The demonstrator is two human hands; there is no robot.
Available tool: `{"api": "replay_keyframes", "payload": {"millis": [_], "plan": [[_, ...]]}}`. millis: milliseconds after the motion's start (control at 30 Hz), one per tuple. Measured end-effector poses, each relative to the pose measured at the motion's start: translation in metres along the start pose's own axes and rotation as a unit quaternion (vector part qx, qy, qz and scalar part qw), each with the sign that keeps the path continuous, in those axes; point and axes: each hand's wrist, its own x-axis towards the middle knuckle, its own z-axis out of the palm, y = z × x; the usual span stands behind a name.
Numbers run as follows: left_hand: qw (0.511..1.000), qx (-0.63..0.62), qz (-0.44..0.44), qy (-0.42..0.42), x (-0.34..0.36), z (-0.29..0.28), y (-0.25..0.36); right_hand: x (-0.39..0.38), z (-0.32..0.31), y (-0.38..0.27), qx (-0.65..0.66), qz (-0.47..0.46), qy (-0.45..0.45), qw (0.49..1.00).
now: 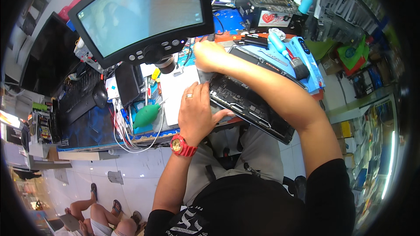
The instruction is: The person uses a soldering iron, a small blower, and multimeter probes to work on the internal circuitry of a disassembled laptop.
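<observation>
White lettering (189,222) on the black shirt (258,201), 1 red-heart label (274,18) on the black box (248,11), small characters (80,15) on the monitor (140,13)

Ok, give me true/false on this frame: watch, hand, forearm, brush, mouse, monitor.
1. The red watch is on the left arm. True.
2. The left hand holds the green blower. False: the green blower lies to the left of the left hand, which is at the opened laptop's edge.
3. The right forearm crosses over the opened laptop. True.
4. The brush is left of the left hand. False: the brush is on the right, beyond the right forearm.
5. The black mouse is left of the green blower. True.
6. The monitor is dark. False: the monitor is lit.
</observation>
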Motion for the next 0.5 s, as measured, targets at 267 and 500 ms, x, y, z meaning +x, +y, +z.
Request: {"api": "replay_keyframes", "payload": {"millis": [267, 500], "plan": [[0.999, 0.040, -0.005, 0.004, -0.001, 0.006, 0.005, 0.020, -0.002, 0.006, 0.152, 0.081, -0.037, 0.984], [0.999, 0.042, 0.004, 0.007, -0.002, 0.009, 0.004, 0.000, -0.038, 0.053, 0.404, 0.088, -0.192, 0.890]]}}
